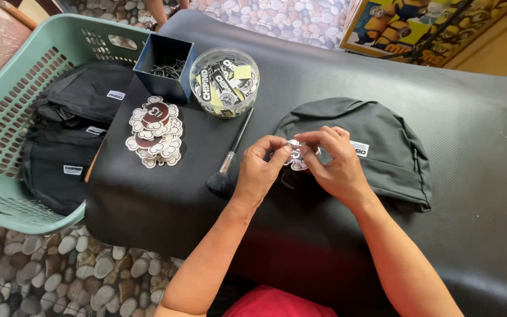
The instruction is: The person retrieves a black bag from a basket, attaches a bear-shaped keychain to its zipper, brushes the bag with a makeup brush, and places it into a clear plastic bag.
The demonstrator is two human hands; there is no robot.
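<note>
A red garment (277, 304) showed at the bottom edge, closest to the viewer, with two bare forearms reaching forward from it over a table covered in a black mat (476, 194). The left hand (259, 170) and the right hand (335, 164) met above a black backpack (382, 147) lying flat near the middle of the table. Both hands pinched a small white cloud-shaped tag (296, 157) between thumb and fingertips, held just over the backpack's front. Beside the left hand lay a soft brush (230, 158), its bristles pointing toward the near edge. Toward the table's left edge sat a pile of matching tags (155, 132) in white with dark red centres. Behind that pile, near the far edge, stood a dark blue square box (165, 61) holding thin metal pins, touching a round clear tub (224, 82) filled with black and yellow labels. Off the left edge of the table stood a pale green plastic basket (7, 117) with more black bags (71, 135) stacked inside. The floor was patterned with pebbles (60, 276).
</note>
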